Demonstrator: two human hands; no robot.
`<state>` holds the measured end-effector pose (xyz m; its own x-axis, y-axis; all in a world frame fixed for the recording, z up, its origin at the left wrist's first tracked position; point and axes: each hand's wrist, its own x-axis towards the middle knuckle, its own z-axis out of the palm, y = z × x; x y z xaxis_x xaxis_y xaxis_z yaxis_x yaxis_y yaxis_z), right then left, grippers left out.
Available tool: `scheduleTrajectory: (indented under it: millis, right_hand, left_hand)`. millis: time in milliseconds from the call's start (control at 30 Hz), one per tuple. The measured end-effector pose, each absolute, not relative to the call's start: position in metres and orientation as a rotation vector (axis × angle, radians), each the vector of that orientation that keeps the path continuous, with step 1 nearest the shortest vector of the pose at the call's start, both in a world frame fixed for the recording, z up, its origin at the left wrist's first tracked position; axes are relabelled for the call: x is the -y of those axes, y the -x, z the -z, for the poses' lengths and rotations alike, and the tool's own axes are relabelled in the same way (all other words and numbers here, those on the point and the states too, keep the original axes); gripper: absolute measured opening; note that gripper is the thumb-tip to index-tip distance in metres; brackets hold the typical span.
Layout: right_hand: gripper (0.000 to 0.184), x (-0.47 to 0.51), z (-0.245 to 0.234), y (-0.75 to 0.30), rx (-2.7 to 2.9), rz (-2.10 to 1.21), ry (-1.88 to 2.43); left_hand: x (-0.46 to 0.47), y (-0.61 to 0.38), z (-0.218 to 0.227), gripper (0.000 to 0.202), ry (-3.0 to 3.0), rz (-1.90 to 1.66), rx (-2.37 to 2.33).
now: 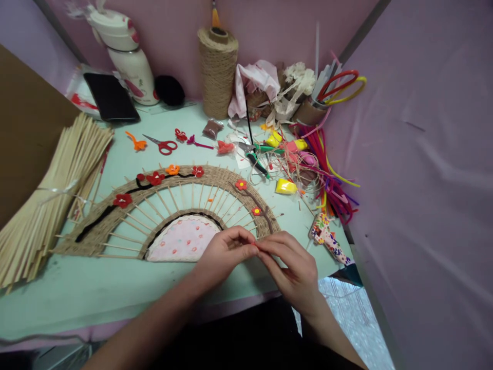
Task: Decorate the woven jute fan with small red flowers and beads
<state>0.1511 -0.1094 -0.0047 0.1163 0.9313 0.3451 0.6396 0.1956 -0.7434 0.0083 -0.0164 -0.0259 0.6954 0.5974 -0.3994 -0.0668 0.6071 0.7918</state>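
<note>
My left hand (231, 249) and my right hand (290, 262) meet fingertip to fingertip above the lower right of a woven fan. Between the pinched fingers a tiny bit of red shows, too small to name. The fan (265, 223) lies flat, made of twine woven over thin sticks in a half-ring. Red and orange flowers, such as a red flower (122, 200), sit on its left and top with black stems. Two clay-like flowers (241, 184) with yellow centres are on its right. A pink patterned half-circle (185, 239) fills the fan's centre, partly behind my left hand.
Bundled flat sticks (50, 200) lie at left. Behind stand a bottle (133, 72), a phone (111, 96) and a twine spool (218, 74). Red scissors (165, 147), green-handled pliers (257, 159), clay packets (286, 186), pipe cleaners (339, 190) and a floral-patterned glue gun (327, 237) lie around the fan.
</note>
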Motion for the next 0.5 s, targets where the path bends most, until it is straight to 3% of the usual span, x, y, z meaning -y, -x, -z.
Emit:
scheduleTrajectory:
  millis: [500]
  right_hand:
    - [0.03, 0.136, 0.01, -0.148, 1.649, -0.354, 1.6]
  left_hand:
    - [0.035, -0.003, 0.018, 0.023, -0.99, -0.349, -0.786]
